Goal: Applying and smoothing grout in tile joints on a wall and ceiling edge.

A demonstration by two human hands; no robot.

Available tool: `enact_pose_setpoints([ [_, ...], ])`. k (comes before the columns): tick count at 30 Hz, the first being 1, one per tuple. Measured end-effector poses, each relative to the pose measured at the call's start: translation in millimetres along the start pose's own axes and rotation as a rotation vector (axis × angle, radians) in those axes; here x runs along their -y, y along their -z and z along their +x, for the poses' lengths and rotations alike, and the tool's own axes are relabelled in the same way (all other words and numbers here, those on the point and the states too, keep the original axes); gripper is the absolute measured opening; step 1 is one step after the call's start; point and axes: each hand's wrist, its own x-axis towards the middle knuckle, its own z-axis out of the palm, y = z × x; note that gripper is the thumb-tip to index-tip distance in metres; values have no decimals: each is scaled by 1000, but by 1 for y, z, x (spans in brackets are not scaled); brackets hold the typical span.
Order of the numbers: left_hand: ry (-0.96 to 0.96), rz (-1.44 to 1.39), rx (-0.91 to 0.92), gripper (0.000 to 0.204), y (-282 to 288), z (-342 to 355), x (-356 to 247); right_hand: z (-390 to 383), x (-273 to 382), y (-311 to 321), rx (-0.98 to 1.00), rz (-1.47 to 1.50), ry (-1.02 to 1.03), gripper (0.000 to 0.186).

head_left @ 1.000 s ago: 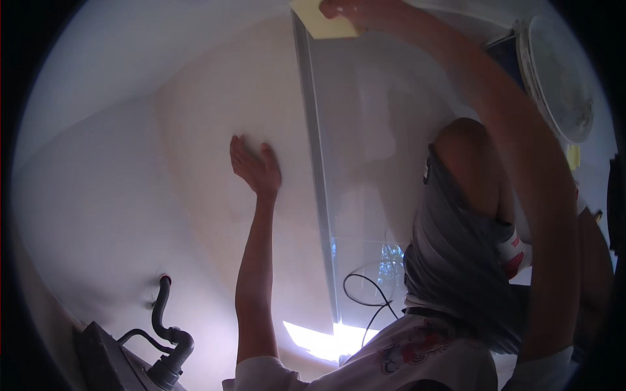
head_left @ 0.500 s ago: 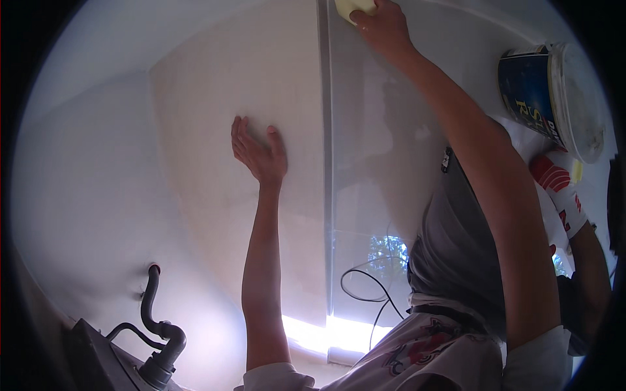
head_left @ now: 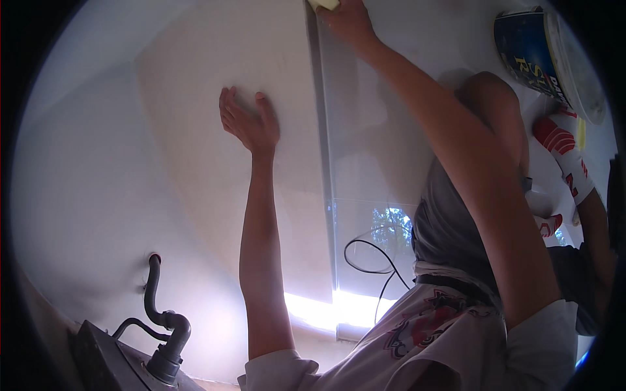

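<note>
My left hand (head_left: 251, 120) rests on a pale, smooth panel (head_left: 186, 78), fingers apart and slightly curved, holding nothing. At the top edge of the picture, my right hand (head_left: 345, 23) grips a pale yellow pad (head_left: 323, 3) beside the long grey edge strip (head_left: 319, 98) running along the panel. The pad is partly cut off by the frame. A glossy grey surface (head_left: 368, 104) lies right of the strip, with window light reflected low on it.
A dark blue bucket with a pale lid (head_left: 525, 52) is at upper right, near my socked foot (head_left: 567, 159) and bent legs. A loose black cable (head_left: 368, 267) loops near my body. Lower left are grey drain pipes (head_left: 176, 339) attached to a dark grey fixture (head_left: 111, 352).
My left hand has shifted upward along the panel. My right hand still holds the pad, having moved about along the strip at the top. The view has shifted slightly.
</note>
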Motion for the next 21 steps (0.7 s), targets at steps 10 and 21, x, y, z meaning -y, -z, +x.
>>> enact_pose_setpoints([
  [10,-25,18,23,56,-2,-2,4,-224,59,52,411,-41,-426,40],
  [21,-66,69,-44,55,-4,1,4,-75,34,39,52,-148,-171,47],
])
